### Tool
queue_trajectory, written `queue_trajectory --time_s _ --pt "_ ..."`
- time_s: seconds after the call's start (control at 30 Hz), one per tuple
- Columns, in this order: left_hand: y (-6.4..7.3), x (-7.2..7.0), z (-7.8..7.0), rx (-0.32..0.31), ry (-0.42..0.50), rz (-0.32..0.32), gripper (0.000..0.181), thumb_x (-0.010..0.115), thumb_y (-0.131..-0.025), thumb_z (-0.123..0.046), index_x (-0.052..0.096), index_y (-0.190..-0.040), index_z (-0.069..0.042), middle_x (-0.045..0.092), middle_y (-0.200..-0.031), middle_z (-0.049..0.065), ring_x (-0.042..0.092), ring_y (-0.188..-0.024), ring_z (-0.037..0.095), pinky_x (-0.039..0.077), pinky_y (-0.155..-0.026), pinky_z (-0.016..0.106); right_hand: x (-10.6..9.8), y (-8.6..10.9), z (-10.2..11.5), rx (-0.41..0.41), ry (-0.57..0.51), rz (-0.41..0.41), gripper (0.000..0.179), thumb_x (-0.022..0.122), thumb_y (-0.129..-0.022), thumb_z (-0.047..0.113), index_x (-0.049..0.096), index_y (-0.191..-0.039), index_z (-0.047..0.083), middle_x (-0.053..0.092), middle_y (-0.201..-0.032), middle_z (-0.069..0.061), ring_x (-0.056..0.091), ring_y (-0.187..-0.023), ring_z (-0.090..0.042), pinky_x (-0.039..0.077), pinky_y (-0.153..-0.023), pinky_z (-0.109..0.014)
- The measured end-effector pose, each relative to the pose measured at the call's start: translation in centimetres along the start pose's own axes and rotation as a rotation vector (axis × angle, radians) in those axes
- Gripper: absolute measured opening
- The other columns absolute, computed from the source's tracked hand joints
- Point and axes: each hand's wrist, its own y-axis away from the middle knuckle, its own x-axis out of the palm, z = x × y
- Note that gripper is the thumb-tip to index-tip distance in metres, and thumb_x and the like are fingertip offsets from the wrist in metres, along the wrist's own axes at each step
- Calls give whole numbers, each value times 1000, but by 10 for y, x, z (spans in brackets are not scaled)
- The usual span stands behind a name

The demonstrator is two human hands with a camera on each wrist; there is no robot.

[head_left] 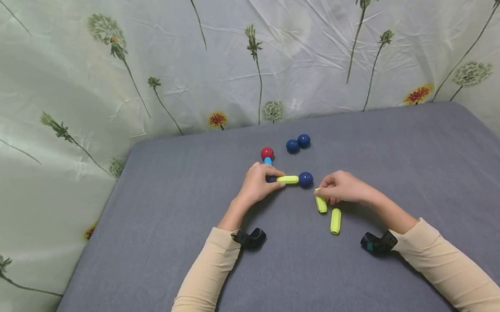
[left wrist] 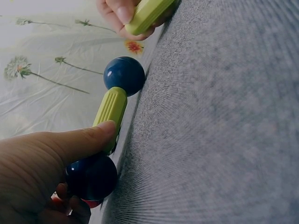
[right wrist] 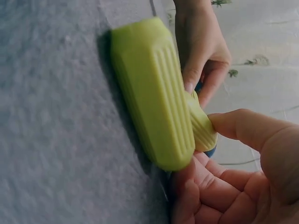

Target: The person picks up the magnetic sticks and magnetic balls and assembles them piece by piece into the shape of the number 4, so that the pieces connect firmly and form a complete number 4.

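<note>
My left hand (head_left: 255, 182) pinches a yellow-green ridged rod (head_left: 288, 179) between thumb and fingers. A blue ball (head_left: 306, 179) sits on the rod's right end, and a second blue ball (left wrist: 93, 177) is at its other end, partly covered by the hand. Beyond that hand, a light-blue rod (head_left: 268, 161) reaches up to a red ball (head_left: 267, 153); its lower end is hidden. My right hand (head_left: 343, 187) pinches another yellow-green rod (head_left: 321, 203) by its upper end, just right of the joined pieces. A third yellow-green rod (head_left: 335, 221) lies on the table close below.
Two loose blue balls (head_left: 298, 143) rest side by side toward the back of the grey cloth-covered table (head_left: 187, 185). Behind the table's far edge hangs a pale curtain (head_left: 202, 78) printed with flowers. Each wrist wears a black camera band (head_left: 250, 238).
</note>
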Motion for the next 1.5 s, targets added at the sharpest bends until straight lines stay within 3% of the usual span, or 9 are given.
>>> queue_trajectory --time_s 0.4,0.77,1.23,1.5 --pt "1 -1 1 15 -3 2 23 77 -77 -22 75 -98 -12 74 -93 2 57 -84 16 34 -70 23 -14 -4 -11 17 -318 -17 35 53 -94 19 49 -111 -11 63 -75 6 62 -70 -4 53 -65 -22" --pt "0 -1 0 11 -6 14 23 76 -78 -22 75 -99 -12 73 -94 2 60 -86 15 36 -74 25 -18 -9 -19 20 -416 -44 36 43 -99 24 43 -115 -8 59 -75 6 61 -65 -2 49 -59 -18" --pt "1 -1 0 14 11 3 23 77 -77 -21 75 -98 -11 74 -93 3 59 -84 15 35 -72 24 -19 -22 -20 8 -474 -74 46 47 -98 23 35 -127 -10 59 -78 7 60 -69 -1 49 -63 -17" --pt "1 -1 0 -14 25 21 23 76 -78 -22 75 -99 -11 74 -95 3 57 -85 16 34 -72 23 -18 -40 -19 34 -511 -134 47 46 -98 20 34 -132 -11 57 -76 8 59 -65 0 48 -61 -15"
